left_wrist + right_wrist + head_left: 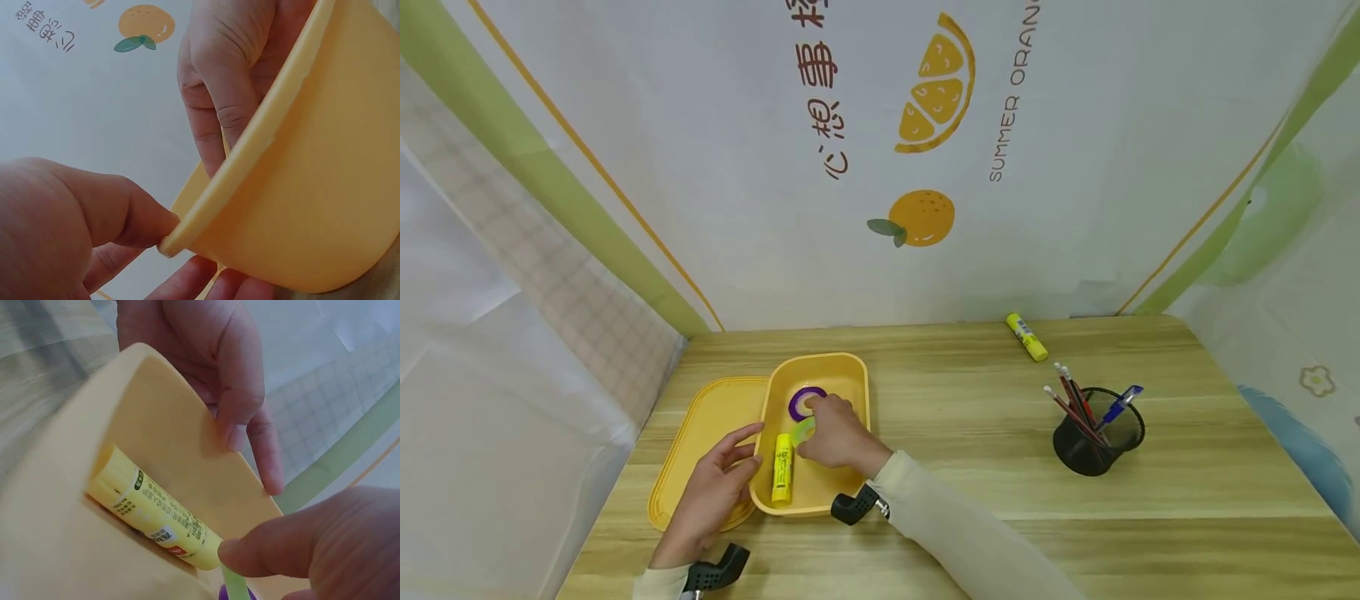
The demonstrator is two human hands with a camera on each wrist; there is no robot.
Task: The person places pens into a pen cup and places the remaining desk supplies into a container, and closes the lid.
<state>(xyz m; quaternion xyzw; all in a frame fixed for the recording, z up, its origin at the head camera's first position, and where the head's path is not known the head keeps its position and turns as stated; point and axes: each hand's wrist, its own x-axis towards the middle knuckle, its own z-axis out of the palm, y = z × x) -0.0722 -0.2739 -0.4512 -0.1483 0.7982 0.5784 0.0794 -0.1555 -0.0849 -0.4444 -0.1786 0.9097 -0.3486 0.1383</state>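
A yellow plastic box (831, 367) stands on the table. My left hand (706, 493) holds its left rim; in the left wrist view the thumb lies at the rim, with fingers against the outside wall. Reaching inside, my right hand (841, 433) pinches a light green tape roll (802, 431); its fingertips are partly hidden in the head view. Beyond the green roll lies a purple-rimmed tape roll (795, 407). A yellow glue stick (782, 468) rests along the box's left side, and it shows close to my right thumb (269, 550) in the right wrist view.
The yellow lid (688, 450) lies flat at the left, partly under the box. Another yellow glue stick (1027, 337) is near the table's far edge. At the right stands a black mesh pen holder (1084, 450) with several pencils and a blue pen (1120, 407).
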